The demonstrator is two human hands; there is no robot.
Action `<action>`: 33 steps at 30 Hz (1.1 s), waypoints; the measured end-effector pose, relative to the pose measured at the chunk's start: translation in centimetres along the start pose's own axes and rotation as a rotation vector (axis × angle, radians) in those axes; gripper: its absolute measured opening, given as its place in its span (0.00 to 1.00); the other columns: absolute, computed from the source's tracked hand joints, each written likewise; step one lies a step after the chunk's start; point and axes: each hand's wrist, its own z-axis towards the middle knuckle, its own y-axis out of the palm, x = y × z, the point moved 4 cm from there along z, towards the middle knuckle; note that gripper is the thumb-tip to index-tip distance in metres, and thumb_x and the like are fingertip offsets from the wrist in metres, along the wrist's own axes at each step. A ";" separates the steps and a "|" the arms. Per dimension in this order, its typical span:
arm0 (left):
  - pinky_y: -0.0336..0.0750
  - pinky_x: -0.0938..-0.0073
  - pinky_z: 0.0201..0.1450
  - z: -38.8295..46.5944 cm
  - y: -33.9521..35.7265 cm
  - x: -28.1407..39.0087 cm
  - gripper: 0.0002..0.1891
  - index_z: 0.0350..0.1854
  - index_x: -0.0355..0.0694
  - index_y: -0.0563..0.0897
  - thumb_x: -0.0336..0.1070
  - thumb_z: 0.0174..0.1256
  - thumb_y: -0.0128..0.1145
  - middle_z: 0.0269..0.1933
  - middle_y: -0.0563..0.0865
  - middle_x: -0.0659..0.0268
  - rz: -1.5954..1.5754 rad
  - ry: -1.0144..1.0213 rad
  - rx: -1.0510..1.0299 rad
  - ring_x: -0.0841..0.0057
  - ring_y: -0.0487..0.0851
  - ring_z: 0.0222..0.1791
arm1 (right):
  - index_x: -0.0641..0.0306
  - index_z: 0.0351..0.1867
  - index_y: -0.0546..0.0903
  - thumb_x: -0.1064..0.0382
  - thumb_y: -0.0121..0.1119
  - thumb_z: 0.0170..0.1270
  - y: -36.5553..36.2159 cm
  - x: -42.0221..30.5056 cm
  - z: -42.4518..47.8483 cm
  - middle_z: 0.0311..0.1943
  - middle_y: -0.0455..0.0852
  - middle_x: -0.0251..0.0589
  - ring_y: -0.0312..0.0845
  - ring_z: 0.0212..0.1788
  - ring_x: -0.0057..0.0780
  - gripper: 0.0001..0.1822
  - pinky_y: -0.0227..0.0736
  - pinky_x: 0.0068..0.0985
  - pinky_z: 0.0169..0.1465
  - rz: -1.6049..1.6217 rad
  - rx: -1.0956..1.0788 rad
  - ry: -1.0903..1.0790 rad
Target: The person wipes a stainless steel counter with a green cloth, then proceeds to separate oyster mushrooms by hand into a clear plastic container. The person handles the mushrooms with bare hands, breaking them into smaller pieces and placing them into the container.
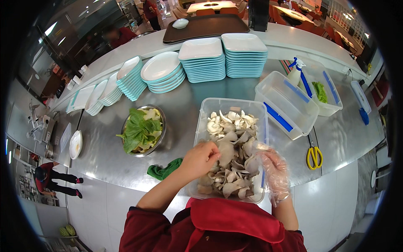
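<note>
A clear plastic tub (199, 126) stands at the counter's front edge, close against my body. Oyster mushrooms (237, 163) fill it, greyish caps in front and paler pieces (233, 119) at the back. My left hand (201, 159), bare, reaches over the tub's left rim with curled fingers beside a large cap. Whether it grips that cap is unclear. A loose clear plastic glove covers my right hand (273, 168), which is over the right rim. Its fingertips meet the mushrooms there, and glare on the plastic hides what they hold.
Left of the tub are a steel bowl of leafy greens (143, 130) and a green cloth (165, 168). To the right lie an empty plastic tub (286, 105), yellow-handled scissors (314, 157) and a spray bottle (296, 72). Stacked plates (203, 61) line the back. A person (47, 178) stands far left.
</note>
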 end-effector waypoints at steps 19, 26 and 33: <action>0.69 0.86 0.37 0.3 4.3 1.6 0.11 0.45 0.38 0.76 0.33 0.64 0.58 0.38 0.78 0.73 -1.013 -0.025 -0.133 0.89 0.73 0.36 | 0.72 0.42 0.82 0.69 0.62 0.57 4.1 -2.4 0.0 0.58 0.70 0.44 0.68 0.55 0.26 0.12 0.64 0.22 0.57 0.112 -0.196 -0.083; 0.69 0.87 0.38 0.0 3.9 1.9 0.09 0.44 0.37 0.75 0.32 0.65 0.56 0.37 0.78 0.74 -1.141 -0.007 -0.034 0.90 0.73 0.36 | 0.72 0.37 0.83 0.66 0.62 0.58 4.6 -2.7 0.1 0.58 0.70 0.47 0.68 0.57 0.33 0.10 0.64 0.26 0.58 0.182 -0.143 -0.206; 0.69 0.87 0.40 0.0 3.7 1.4 0.08 0.45 0.37 0.75 0.32 0.66 0.55 0.36 0.78 0.74 -1.177 -0.049 0.055 0.90 0.73 0.37 | 0.70 0.36 0.83 0.69 0.62 0.57 5.1 -3.0 0.0 0.57 0.71 0.46 0.66 0.59 0.33 0.07 0.61 0.28 0.61 0.182 -0.221 -0.089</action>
